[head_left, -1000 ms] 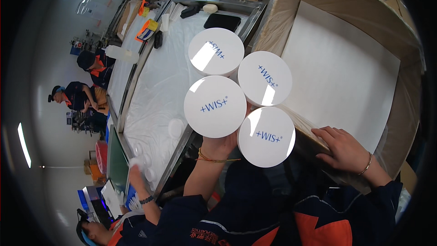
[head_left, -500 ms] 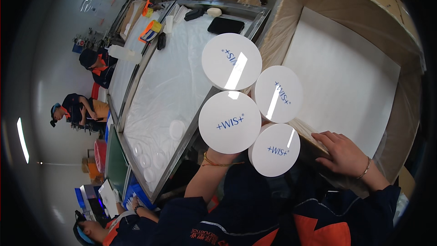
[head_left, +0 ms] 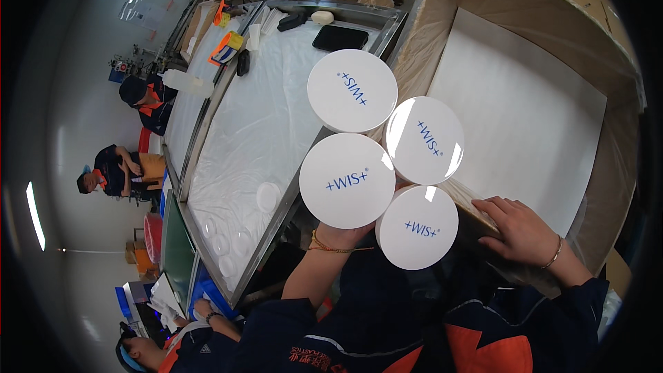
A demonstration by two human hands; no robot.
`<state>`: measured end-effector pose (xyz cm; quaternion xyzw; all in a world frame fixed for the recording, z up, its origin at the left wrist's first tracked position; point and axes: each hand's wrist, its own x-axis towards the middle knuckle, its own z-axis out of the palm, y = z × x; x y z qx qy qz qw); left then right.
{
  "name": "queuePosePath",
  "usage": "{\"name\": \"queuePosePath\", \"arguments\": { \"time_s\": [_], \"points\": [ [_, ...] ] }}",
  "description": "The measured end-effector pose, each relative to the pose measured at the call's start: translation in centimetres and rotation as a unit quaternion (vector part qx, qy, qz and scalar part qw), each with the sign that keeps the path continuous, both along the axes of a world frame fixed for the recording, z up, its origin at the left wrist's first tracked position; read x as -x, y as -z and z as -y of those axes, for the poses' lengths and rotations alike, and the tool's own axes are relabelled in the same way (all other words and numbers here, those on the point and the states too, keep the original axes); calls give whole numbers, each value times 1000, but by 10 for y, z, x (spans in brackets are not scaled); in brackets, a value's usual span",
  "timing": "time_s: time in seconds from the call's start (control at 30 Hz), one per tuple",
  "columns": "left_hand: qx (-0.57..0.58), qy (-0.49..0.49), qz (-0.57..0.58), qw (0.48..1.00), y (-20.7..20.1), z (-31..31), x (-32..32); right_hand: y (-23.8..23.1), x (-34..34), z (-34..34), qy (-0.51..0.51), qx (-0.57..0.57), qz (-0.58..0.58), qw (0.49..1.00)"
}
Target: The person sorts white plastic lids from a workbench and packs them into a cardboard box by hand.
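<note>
My left hand point(head_left: 342, 236) holds up a cluster of several round white lids from beneath, its fingers mostly hidden under them. Each lid is glossy, with blue print on its flat top. One lid point(head_left: 347, 181) sits right above my wrist, a second lid point(head_left: 352, 90) lies farther off, and another lid point(head_left: 424, 141) is on the right, beside the box. The nearest lid point(head_left: 418, 228) shows a deep side wall. My right hand point(head_left: 514, 231) rests over the near rim of the large box, fingers stretched out, holding nothing.
A large plastic-lined carton point(head_left: 601, 186) with a white sheet point(head_left: 518, 117) inside stands at right. The metal-edged table point(head_left: 235, 117) on the left bears clear round pieces point(head_left: 221, 245), a black phone point(head_left: 340, 38) and a tape dispenser point(head_left: 226, 48). Co-workers point(head_left: 148, 100) sit farther left.
The lids have tilted slightly in my left hand, so the bright reflections on them have shifted or shrunk. My right hand stays in place. A co-worker's gloved hand at lower left has moved.
</note>
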<state>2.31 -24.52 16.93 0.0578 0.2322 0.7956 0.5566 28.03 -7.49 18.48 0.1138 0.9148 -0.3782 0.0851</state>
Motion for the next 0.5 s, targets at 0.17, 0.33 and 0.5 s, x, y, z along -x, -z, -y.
{"name": "queuePosePath", "arguments": {
  "time_s": [0.17,0.33,0.5],
  "points": [
    [0,5,8,1000,1,5,1,-2,0,0,2,4,8,1000],
    [0,10,16,1000,6,-2,4,-1,0,1,3,1,8,1000],
    [0,16,23,1000,8,-3,5,-1,1,1,2,2,7,1000]
  ]
}}
